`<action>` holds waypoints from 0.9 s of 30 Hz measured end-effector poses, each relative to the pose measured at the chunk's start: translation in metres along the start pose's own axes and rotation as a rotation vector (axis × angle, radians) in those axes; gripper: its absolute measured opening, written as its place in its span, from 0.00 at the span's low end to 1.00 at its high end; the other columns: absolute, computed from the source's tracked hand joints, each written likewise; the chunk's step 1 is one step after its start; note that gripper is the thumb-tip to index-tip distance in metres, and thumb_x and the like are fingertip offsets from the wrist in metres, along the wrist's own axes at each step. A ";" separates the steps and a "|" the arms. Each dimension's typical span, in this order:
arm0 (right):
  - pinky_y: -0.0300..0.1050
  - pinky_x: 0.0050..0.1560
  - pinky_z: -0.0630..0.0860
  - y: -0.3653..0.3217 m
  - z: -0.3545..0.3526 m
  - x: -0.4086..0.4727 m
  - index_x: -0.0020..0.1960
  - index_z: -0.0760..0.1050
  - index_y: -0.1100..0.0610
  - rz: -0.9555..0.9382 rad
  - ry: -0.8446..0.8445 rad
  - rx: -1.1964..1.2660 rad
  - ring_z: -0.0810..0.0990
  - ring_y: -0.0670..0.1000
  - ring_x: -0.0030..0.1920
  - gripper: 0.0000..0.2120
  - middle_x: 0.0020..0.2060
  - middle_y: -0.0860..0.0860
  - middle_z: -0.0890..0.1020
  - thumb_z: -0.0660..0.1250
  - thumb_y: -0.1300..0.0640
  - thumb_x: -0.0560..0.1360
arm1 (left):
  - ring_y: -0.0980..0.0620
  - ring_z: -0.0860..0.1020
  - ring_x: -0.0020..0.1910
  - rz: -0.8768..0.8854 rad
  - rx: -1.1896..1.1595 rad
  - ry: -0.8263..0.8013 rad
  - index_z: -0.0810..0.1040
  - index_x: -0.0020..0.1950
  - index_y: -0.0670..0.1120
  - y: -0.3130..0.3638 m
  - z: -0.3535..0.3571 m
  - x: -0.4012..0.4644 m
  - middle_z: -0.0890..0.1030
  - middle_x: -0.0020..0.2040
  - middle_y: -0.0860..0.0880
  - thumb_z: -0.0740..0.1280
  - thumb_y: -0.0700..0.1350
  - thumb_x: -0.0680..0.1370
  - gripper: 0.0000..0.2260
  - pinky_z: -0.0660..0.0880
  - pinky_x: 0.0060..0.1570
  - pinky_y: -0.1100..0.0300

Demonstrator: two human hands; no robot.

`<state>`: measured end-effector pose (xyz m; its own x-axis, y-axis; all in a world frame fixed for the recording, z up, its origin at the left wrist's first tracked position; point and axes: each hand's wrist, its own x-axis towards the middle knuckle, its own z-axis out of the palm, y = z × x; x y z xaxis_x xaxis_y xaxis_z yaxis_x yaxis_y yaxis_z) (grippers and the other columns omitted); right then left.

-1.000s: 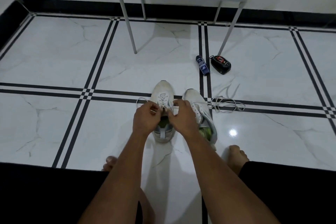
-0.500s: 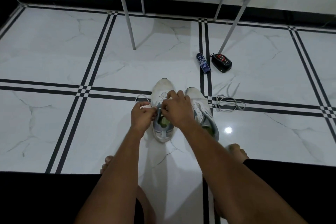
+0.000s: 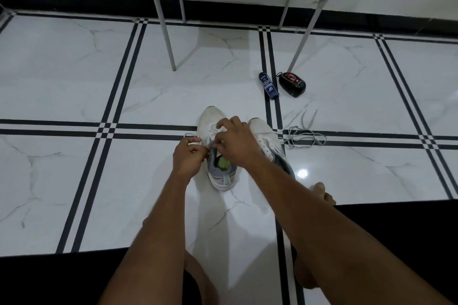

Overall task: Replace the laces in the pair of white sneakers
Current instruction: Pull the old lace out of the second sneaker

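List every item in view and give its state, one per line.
left sneaker: upright on floor, being laced
right sneaker: on floor, eyelets bare
lace: part-threaded in left sneaker
loose lace: in a heap on floor
left hand: pinches lace
right hand: pinches lace
blue tube: lying flat
black polish case: closed

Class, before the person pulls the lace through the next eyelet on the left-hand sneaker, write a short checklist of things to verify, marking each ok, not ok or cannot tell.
1. Left hand pinches the white lace: ok.
2. Right hand is over the eyelet rows of the left-hand sneaker: ok.
3. Which eyelet comes next: cannot tell, the hands cover it.
4. Right-hand sneaker has a lace: not ok, its eyelets show bare.
5. Loose laces lie on the floor beside it, within view: ok.
6. Lace free of twists: cannot tell.
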<state>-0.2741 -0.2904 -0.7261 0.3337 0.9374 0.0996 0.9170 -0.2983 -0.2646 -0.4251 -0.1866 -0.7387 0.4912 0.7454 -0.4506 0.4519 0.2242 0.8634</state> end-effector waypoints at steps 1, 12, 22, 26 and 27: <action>0.60 0.57 0.76 0.001 -0.002 0.004 0.50 0.88 0.54 -0.015 0.016 -0.017 0.75 0.58 0.60 0.07 0.61 0.50 0.80 0.72 0.52 0.77 | 0.47 0.87 0.43 0.011 0.029 0.003 0.79 0.55 0.49 -0.001 -0.001 0.001 0.87 0.40 0.49 0.77 0.46 0.73 0.13 0.83 0.55 0.44; 0.58 0.64 0.71 0.001 -0.008 -0.002 0.57 0.86 0.47 0.090 -0.001 0.102 0.71 0.58 0.67 0.13 0.69 0.51 0.76 0.73 0.45 0.75 | 0.52 0.86 0.45 0.049 0.154 -0.013 0.77 0.54 0.54 0.001 -0.003 0.007 0.87 0.40 0.54 0.78 0.48 0.73 0.15 0.81 0.58 0.47; 0.47 0.58 0.74 0.000 -0.020 0.023 0.56 0.82 0.61 0.855 0.352 0.524 0.74 0.56 0.62 0.10 0.66 0.58 0.76 0.63 0.62 0.82 | 0.50 0.86 0.46 0.042 0.149 0.004 0.77 0.53 0.52 0.003 -0.002 0.003 0.87 0.40 0.52 0.74 0.42 0.72 0.13 0.81 0.57 0.45; 0.54 0.63 0.70 0.003 -0.023 0.002 0.66 0.76 0.47 0.662 0.309 0.341 0.66 0.57 0.66 0.13 0.71 0.55 0.66 0.67 0.52 0.81 | 0.51 0.85 0.47 0.041 0.184 -0.015 0.77 0.52 0.53 0.003 -0.004 0.008 0.87 0.42 0.54 0.75 0.43 0.69 0.15 0.81 0.56 0.44; 0.55 0.62 0.70 0.001 -0.019 -0.002 0.65 0.78 0.45 0.468 0.260 0.256 0.67 0.58 0.67 0.14 0.71 0.54 0.67 0.69 0.49 0.80 | 0.51 0.85 0.47 0.038 0.186 -0.020 0.77 0.53 0.53 0.003 -0.005 0.010 0.87 0.41 0.53 0.75 0.43 0.69 0.15 0.81 0.56 0.44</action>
<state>-0.2701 -0.2964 -0.7080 0.7620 0.6323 0.1399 0.5887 -0.5863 -0.5564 -0.4225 -0.1757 -0.7397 0.5240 0.7383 -0.4246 0.5616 0.0753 0.8240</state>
